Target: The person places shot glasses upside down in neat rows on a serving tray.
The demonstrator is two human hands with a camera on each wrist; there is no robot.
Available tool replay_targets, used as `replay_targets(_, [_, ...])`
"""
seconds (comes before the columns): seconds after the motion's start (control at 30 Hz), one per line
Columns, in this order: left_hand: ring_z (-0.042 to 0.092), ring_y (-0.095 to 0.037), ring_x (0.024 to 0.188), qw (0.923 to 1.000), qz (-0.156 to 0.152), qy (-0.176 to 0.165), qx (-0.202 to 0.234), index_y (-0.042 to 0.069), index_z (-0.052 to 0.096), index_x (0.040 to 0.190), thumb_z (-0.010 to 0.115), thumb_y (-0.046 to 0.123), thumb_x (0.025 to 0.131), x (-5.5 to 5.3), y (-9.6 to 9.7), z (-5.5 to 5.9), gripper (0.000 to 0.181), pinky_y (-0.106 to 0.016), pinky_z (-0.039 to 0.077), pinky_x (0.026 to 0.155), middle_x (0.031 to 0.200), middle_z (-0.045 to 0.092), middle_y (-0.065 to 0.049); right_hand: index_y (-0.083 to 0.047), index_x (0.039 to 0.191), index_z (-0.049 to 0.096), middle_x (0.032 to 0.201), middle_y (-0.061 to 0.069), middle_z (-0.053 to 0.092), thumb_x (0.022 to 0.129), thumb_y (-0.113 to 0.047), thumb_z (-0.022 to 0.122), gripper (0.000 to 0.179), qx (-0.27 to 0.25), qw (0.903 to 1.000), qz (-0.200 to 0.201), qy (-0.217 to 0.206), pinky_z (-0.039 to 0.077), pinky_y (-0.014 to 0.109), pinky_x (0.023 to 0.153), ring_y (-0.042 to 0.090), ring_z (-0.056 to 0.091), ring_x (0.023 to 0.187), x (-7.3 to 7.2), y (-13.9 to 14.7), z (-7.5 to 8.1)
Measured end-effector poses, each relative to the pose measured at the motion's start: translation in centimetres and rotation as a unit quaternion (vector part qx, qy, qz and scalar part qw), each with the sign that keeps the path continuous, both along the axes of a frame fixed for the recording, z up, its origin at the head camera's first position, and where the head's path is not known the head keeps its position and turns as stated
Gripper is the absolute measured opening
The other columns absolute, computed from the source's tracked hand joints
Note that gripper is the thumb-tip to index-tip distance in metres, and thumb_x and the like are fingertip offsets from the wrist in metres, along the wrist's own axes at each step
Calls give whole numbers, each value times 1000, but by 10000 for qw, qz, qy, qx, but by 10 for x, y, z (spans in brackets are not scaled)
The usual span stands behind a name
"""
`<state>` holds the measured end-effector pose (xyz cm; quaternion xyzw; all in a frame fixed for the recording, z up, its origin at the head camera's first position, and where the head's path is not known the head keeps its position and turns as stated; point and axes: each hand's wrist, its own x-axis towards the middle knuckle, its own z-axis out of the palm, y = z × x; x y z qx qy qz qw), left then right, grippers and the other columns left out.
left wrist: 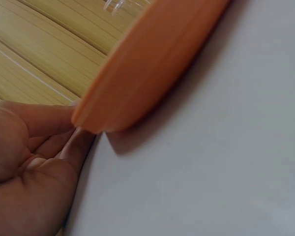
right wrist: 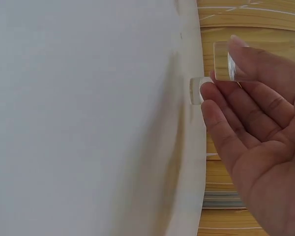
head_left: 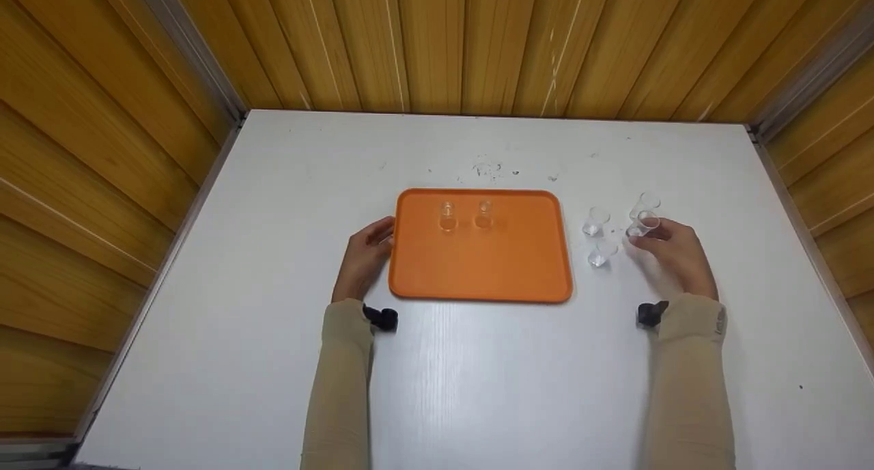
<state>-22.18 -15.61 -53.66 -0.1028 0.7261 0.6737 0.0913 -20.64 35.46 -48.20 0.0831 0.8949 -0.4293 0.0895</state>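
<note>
two cups [head_left: 448, 221] sit on the tray [head_left: 478, 268], four cups [head_left: 601, 255] right of it.

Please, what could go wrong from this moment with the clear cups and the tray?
The held cup, pinched by the right hand, appears close beside another cup in the head view, so it might knock that one over. The left hand is at the edge of the orange tray; a bump there could shift or topple the two tray cups.

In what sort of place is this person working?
Probably a small work booth: wood-look panels rise around three sides of a plain white table, and grey, metal-looking strips run up the corners.
</note>
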Motion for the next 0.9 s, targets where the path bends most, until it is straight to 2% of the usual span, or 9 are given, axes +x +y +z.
replay_targets(0.3, [52,-13,127,9999,-27,119,-99,21,56,135,61,13,94,1,-1,0,42,-30,44,107,134,58,3,0,139,44,139,26,46,90,-41,65,67,-33,9999,-107,44,30,56,112,42,36,135,0,-6,23])
replay_targets(0.5, [51,-13,128,10000,-21,35,-35,23,55,135,60,13,94,1,-1,1,42,-31,43,108,135,57,3,-3,141,43,142,24,45,89,-46,64,71,19,9999,-124,90,32,58,111,41,36,136,3,-12,38])
replay_targets(0.73, [49,-14,130,10000,-7,-42,36,23,55,136,62,13,94,1,0,2,43,-31,43,108,136,56,2,-7,140,48,134,21,53,88,-47,65,68,178,9990,5,404,40,50,106,37,46,130,4,-23,55])
replay_targets(0.9, [48,-14,130,9999,20,-128,-42,24,55,135,62,14,94,1,0,2,43,-32,42,108,136,56,3,-7,138,50,129,20,55,86,-48,67,68,148,9987,85,480,40,51,107,36,47,129,4,-34,61])
